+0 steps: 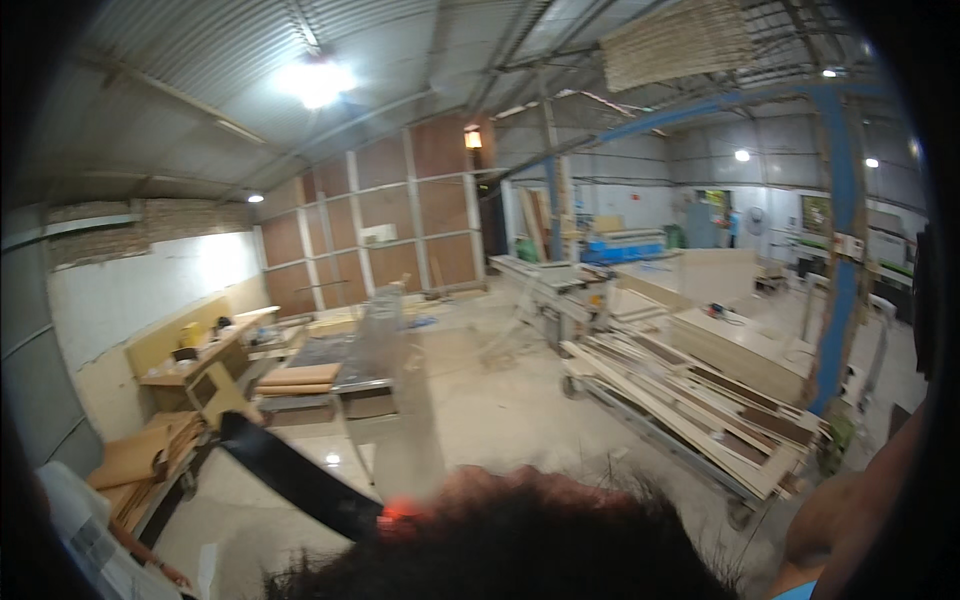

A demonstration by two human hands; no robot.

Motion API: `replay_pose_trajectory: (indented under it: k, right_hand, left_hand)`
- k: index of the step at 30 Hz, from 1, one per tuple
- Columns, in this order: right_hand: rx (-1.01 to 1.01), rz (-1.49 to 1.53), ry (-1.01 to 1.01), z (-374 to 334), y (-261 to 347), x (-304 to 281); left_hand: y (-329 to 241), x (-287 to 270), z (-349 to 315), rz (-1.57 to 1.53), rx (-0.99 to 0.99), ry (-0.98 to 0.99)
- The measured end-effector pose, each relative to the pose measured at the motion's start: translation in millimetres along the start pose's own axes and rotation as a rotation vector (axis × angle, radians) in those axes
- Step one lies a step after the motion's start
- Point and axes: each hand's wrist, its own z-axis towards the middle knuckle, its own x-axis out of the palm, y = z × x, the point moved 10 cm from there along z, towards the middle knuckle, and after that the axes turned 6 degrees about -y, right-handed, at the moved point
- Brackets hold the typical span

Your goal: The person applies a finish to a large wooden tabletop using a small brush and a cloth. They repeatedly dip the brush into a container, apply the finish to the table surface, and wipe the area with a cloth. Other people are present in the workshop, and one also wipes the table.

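Neither my left hand nor my right hand shows. A bare bent arm [845, 515], with a bit of light blue sleeve below it, rises close by at the lower right; its hand is out of sight. Dark hair [520, 550] fills the bottom middle, with a blurred strip of skin along its upper edge. From the hair a wide black strap [300, 483] reaches up to the left, and a red light glows at its lower end. What the strap is fixed to is hidden.
At lower left stands a person in pale clothing [80, 520]. A cart of wooden frames and strips [690, 400] stands at right beside a blue post [838, 270]. Brown boards [300, 379] lie left of a metal table [365, 370]. A workbench [205, 355] lines the left wall.
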Motion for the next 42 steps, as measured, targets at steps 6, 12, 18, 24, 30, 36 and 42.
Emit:
replay_pose_trajectory:
  k: [6,12,18,24,30,36,42]
  right_hand:
    - [0.083,-0.266,0.059,-29,-77,-77]
    - [0.131,-0.489,0.122,-59,-148,-131]
    - [0.131,-0.680,0.115,-82,-209,-165]
    - [0.150,-0.890,0.142,-104,-277,-215]
    - [0.168,-1.074,0.161,-138,-315,-287]
    - [0.233,-1.173,0.380,-200,-384,-403]
    - [0.234,-1.214,0.513,-259,-474,-555]
  left_hand:
    - [54,-42,-33,0.146,0.108,-0.096]
    - [140,-82,-63,0.122,-0.029,-0.010]
    - [231,-142,-35,-0.148,0.075,-0.053]
    - [339,-216,41,-0.521,0.226,-0.085]
    - [463,-248,102,-0.851,0.308,-0.124]
    - [688,-283,83,-0.484,0.019,-0.182]
    - [1023,-308,-173,0.307,-1.183,-0.478]
